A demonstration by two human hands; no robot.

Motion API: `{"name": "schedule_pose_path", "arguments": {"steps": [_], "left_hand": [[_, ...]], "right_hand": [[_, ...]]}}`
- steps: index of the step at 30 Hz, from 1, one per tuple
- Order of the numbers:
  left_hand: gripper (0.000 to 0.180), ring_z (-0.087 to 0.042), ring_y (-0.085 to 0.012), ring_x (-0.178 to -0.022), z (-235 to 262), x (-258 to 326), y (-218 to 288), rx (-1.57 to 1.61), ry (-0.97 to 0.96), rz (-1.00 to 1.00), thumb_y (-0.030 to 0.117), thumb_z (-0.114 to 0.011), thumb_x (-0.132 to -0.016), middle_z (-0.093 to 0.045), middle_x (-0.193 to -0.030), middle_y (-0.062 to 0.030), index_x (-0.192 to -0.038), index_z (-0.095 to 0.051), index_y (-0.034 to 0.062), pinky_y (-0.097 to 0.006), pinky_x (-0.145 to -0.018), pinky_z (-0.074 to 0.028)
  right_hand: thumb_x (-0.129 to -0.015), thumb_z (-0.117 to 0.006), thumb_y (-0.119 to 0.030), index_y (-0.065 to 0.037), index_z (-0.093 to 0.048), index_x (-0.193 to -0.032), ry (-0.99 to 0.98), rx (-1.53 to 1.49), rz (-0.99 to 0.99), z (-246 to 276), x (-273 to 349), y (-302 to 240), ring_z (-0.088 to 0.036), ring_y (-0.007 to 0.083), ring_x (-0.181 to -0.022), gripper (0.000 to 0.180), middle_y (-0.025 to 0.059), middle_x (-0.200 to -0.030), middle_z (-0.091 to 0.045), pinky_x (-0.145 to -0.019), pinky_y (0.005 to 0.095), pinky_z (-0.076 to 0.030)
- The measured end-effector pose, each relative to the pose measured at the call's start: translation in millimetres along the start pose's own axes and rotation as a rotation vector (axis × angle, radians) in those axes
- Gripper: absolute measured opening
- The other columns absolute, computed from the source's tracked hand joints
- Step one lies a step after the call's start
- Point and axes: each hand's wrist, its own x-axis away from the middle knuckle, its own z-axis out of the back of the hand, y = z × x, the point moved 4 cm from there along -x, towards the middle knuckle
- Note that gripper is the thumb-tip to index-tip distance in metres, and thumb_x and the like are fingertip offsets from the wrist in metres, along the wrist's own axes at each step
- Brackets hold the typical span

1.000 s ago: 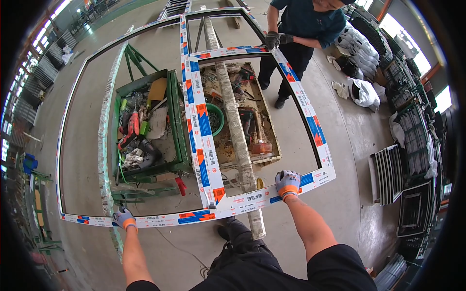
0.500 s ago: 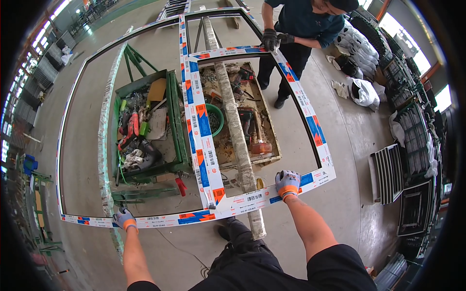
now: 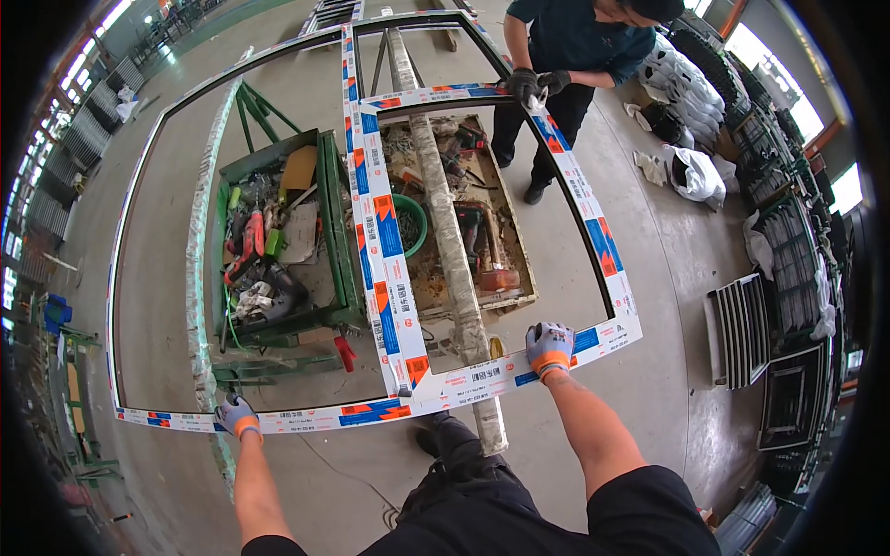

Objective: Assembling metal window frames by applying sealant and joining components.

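A large window frame [image 3: 320, 417], wrapped in white, blue and orange protective film, lies flat across two long padded support bars. My left hand [image 3: 238, 414], in a grey and orange glove, grips its near edge towards the left, over the left support bar [image 3: 198, 241]. Farther right along that edge, my gloved right hand [image 3: 551, 348] is closed round the rail, just right of the other support bar [image 3: 451, 250]. At the far right side a co-worker's dark-gloved hands [image 3: 538, 85] hold a pale cloth-like piece against the frame.
Beneath the frame stand a green metal bin [image 3: 334, 232] of power tools and a wooden tray [image 3: 514, 232] with tools and a green bowl [image 3: 413, 225]. The co-worker [image 3: 584, 46] stands at the far right. White sacks [image 3: 697, 178] and stacked dark frames [image 3: 793, 394] line the right side.
The co-worker's gloved hands have shifted slightly right and nearer along the frame, with the pale piece showing more. My hands and the frame have stayed put.
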Motion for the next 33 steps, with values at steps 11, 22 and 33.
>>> {"name": "schedule_pose_path", "arguments": {"steps": [11,22,33], "left_hand": [[0.028,-0.061,-0.0346,-0.099,-7,-3,-8,0.027,-0.011,-0.004,0.032,-0.066,-0.082,-0.068,-0.101,-0.016,-0.1,-0.069,0.0104,-0.044,-0.091,-0.045],[0.022,-0.06,-0.0348,-0.089,9,3,10,0.033,0.038,-0.074,0.028,-0.06,-0.084,-0.066,-0.085,-0.0159,-0.083,-0.068,0.0069,-0.044,-0.087,-0.044],[0.017,-0.06,-0.0345,-0.083,9,2,6,0.051,0.08,-0.107,0.025,-0.059,-0.083,-0.065,-0.08,-0.0149,-0.076,-0.065,0.0105,-0.044,-0.082,-0.045]], "right_hand": [[-0.091,-0.051,-0.036,-0.012,-0.071,-0.085,0.0,-0.009,0.003,-2,0,1,-0.063,0.0277,-0.094,0.032,0.0091,-0.093,-0.071,-0.089,0.0409,-0.04],[-0.091,-0.052,-0.035,-0.012,-0.069,-0.078,0.052,-0.029,0.015,0,0,2,-0.062,0.0291,-0.092,0.031,0.0101,-0.088,-0.07,-0.086,0.042,-0.042],[-0.091,-0.052,-0.035,-0.012,-0.07,-0.078,0.042,-0.018,0.013,1,1,-1,-0.063,0.0295,-0.092,0.032,0.0101,-0.089,-0.07,-0.086,0.0425,-0.042]]}}
